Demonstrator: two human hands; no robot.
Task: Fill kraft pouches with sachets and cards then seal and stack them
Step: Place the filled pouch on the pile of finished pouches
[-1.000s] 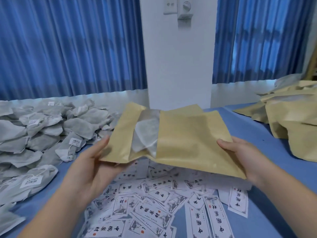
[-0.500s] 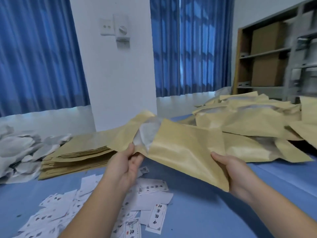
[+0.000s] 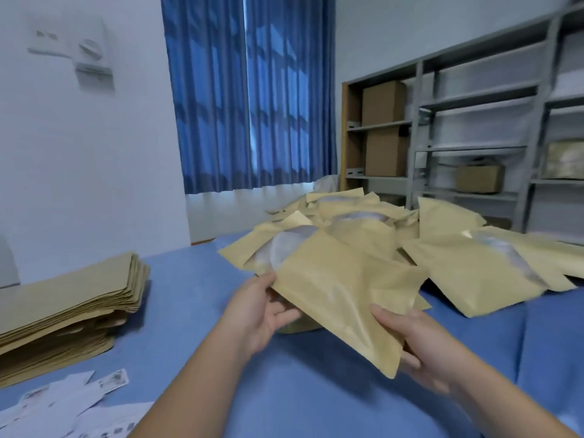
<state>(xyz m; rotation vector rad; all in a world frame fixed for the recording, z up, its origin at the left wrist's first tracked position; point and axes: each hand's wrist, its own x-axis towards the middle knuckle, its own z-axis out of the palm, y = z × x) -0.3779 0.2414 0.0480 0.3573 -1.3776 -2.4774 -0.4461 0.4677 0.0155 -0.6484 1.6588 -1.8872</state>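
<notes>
The kraft pouch (image 3: 335, 286) was held up off the blue desk (image 3: 316, 390), near the middle of the view, with its long axis running roughly from ten o'clock to four o'clock. The left hand (image 3: 262, 311) pinched its ten-o'clock side, thumb on top and fingers underneath. The right hand (image 3: 423, 346) pinched the near four-o'clock corner in the same way. Through the clear window (image 3: 281, 254) at the far end a white sachet showed; no card could be made out, nor whether the mouth was sealed. The pile of filled pouches (image 3: 474, 263) lay just beyond, at about one to two o'clock from the hands, and the right hand was the nearer to it, so laying the pouch there would probably mean a short push forward and rightward. The stack of flat empty pouches (image 3: 69, 305) sat at nine o'clock, with loose cards (image 3: 63, 403) at eight o'clock.
</notes>
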